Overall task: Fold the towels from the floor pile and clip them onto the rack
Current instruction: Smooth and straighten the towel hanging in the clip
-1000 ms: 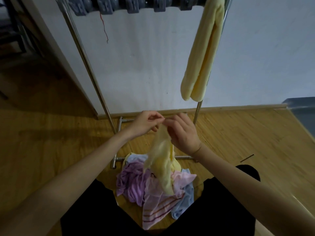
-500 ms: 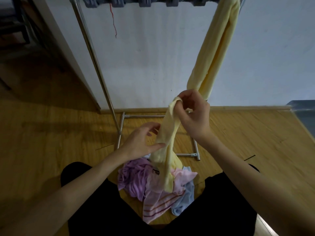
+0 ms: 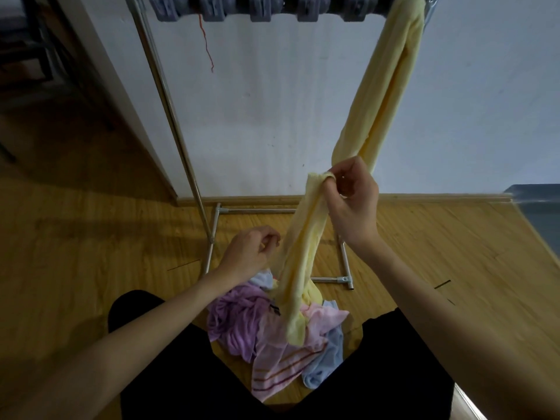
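Head view, looking down at a metal rack (image 3: 181, 140) standing on a wooden floor (image 3: 91, 237) against a white wall (image 3: 272, 101); positions are given relative to the rack.

At the rack's left upright, a row of grey clips (image 3: 257, 9) runs along the top bar, and a red thread (image 3: 207, 47) dangles below them. In front of the rack's left base tube, the left hand (image 3: 248, 256) is curled, its fingertips pinched together beside the lower left edge of a yellow towel (image 3: 303, 253); whether it actually grips the fabric cannot be told.

In front of the rack's base, between the person's black-clad knees, lies the floor pile: a purple towel (image 3: 236, 319) at the left, a pink striped towel (image 3: 281, 359) in the middle and a light blue towel (image 3: 327, 356) at the right. The yellow towel hangs as a long narrow strip from the right hand down onto this pile, its lower end resting on the pink striped towel.

Before the rack's right side, the right hand (image 3: 354, 204) is raised above the left hand and pinches the yellow towel's top end between thumb and fingers.

At the rack's right end, a hanging yellow towel (image 3: 385, 95) is fixed at the top bar and droops folded lengthwise, its lower end just behind the right hand.
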`<action>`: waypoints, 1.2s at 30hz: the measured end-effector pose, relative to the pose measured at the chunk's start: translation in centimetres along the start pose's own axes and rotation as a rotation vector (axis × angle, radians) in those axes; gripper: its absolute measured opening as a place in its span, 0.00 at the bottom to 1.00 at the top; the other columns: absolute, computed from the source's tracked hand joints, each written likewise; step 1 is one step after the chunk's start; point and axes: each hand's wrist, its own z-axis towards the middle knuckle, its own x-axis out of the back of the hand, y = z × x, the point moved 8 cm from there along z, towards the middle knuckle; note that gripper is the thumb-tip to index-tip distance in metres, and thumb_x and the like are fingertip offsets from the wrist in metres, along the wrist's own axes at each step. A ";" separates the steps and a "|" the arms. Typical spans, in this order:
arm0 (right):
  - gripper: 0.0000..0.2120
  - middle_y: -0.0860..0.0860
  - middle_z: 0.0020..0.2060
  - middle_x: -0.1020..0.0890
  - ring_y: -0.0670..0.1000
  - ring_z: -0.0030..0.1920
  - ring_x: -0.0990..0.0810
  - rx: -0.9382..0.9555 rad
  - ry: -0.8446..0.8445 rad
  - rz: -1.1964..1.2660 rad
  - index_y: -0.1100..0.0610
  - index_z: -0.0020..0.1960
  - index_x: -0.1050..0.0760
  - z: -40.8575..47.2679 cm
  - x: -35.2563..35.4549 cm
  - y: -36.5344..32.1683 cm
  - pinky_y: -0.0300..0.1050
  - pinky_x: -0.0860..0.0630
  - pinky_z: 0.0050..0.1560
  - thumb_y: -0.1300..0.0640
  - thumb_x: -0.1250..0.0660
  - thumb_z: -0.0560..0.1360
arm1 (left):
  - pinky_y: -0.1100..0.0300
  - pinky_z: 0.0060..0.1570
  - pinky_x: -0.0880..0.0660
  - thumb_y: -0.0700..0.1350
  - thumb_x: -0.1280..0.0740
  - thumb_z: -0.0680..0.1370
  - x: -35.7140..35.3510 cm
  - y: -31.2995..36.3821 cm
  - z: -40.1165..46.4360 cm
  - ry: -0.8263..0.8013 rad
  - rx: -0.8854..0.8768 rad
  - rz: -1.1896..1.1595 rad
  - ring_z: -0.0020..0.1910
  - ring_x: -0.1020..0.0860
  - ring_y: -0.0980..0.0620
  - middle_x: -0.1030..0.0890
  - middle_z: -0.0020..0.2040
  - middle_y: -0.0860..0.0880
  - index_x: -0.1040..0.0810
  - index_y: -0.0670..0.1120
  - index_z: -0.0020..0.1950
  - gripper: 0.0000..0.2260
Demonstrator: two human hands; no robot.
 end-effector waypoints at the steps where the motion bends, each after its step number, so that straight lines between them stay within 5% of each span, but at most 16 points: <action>1: 0.06 0.45 0.31 0.27 0.41 0.30 0.30 -0.003 0.000 -0.003 0.60 0.43 0.29 -0.1 0.2 0.1 0.33 0.33 0.32 0.70 0.36 0.73 | 0.57 0.42 0.21 0.42 0.33 0.77 -0.2 -0.2 -0.1 -0.002 0.008 -0.027 0.41 0.20 0.55 0.18 0.43 0.53 0.21 0.47 0.49 0.03; 9: 0.04 0.48 0.32 0.25 0.43 0.30 0.28 0.024 -0.053 -0.055 0.62 0.43 0.29 -0.6 0.4 -0.1 0.35 0.31 0.31 0.69 0.35 0.73 | 0.66 0.38 0.26 0.61 0.34 0.73 -1.1 4.2 -0.2 0.101 -0.114 -0.077 0.40 0.23 0.60 0.23 0.45 0.58 0.23 0.49 0.51 0.17; 15: 0.06 0.48 0.32 0.26 0.43 0.30 0.29 0.026 -0.076 -0.049 0.61 0.43 0.29 -0.9 0.6 -0.2 0.33 0.33 0.31 0.70 0.36 0.73 | 0.68 0.34 0.27 0.59 0.41 0.78 -0.7 4.4 0.7 0.208 -0.111 -0.091 0.36 0.24 0.60 0.23 0.41 0.58 0.24 0.48 0.49 0.15; 20: 0.05 0.50 0.33 0.26 0.43 0.31 0.29 0.030 -0.119 -0.056 0.62 0.44 0.29 -1.2 0.5 -0.1 0.34 0.32 0.31 0.70 0.36 0.73 | 0.65 0.36 0.26 0.54 0.36 0.77 -2.1 3.2 1.1 0.126 -0.084 -0.030 0.39 0.23 0.57 0.23 0.45 0.55 0.23 0.48 0.53 0.11; 25: 0.06 0.46 0.32 0.27 0.42 0.30 0.30 0.012 -0.051 -0.043 0.61 0.43 0.29 -1.4 1.6 0.3 0.31 0.34 0.32 0.70 0.36 0.73 | 0.55 0.38 0.24 0.48 0.41 0.81 -3.5 -0.5 1.8 -0.017 0.107 -0.046 0.39 0.21 0.50 0.21 0.41 0.51 0.26 0.51 0.47 0.06; 29: 0.04 0.45 0.31 0.28 0.42 0.29 0.32 -0.087 -0.058 -0.115 0.60 0.47 0.28 -1.7 2.8 2.9 0.35 0.35 0.30 0.66 0.40 0.76 | 0.48 0.27 0.31 0.44 0.44 0.83 -0.5 -1.3 1.2 0.191 0.145 -0.210 0.26 0.29 0.51 0.25 0.33 0.43 0.28 0.45 0.50 0.07; 34: 0.11 0.63 0.36 0.23 0.47 0.34 0.29 -0.340 -0.229 -0.173 0.66 0.47 0.24 -2.2 2.2 6.9 0.40 0.34 0.34 0.66 0.45 0.78 | 0.50 0.29 0.38 0.40 0.46 0.83 3.7 1.5 1.3 0.344 0.066 -0.204 0.30 0.32 0.44 0.30 0.33 0.39 0.31 0.46 0.50 0.06; 36: 0.13 0.62 0.36 0.25 0.48 0.36 0.30 -0.504 -0.253 -0.120 0.71 0.45 0.26 -2.9 1.8 8.2 0.39 0.34 0.36 0.64 0.45 0.79 | 0.50 0.29 0.37 0.39 0.45 0.83 4.5 2.3 1.6 0.325 0.039 -0.204 0.31 0.32 0.43 0.29 0.34 0.37 0.30 0.45 0.50 0.06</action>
